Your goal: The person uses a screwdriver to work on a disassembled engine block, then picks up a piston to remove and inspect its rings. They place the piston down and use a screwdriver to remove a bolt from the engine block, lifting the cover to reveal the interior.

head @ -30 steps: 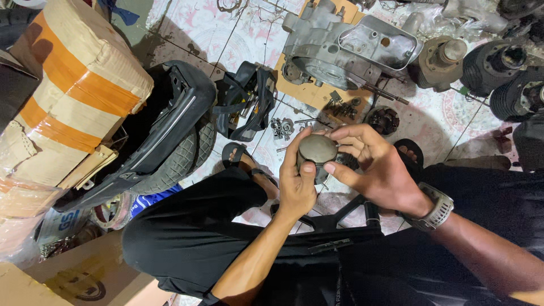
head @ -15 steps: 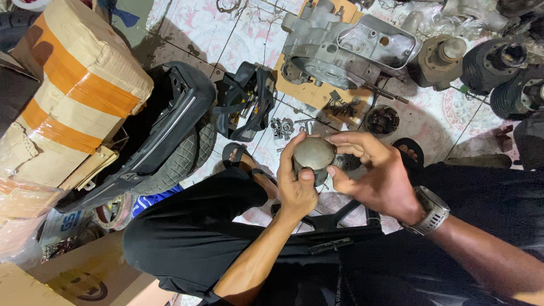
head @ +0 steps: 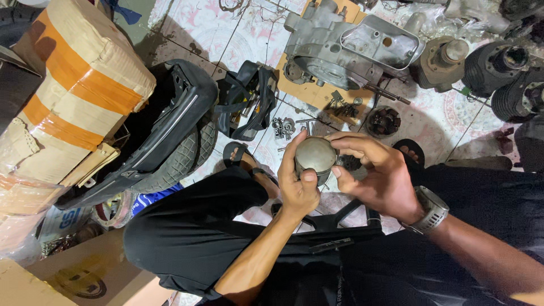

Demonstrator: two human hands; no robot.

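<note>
Large rounded parcel (head: 73, 96) at ten o'clock: tan wrapping with orange tape bands. Flat brown cardboard box (head: 68, 277) at seven o'clock. Clear plastic-wrapped package (head: 17, 209) at nine o'clock, beside it.

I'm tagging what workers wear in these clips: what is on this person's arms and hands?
Both forearms are bare, no sleeves in view, and neither the left hand nor the right hand wears a glove. On the right wrist sits a wristwatch with a grey metal case and band. I can make out no rings.
</note>
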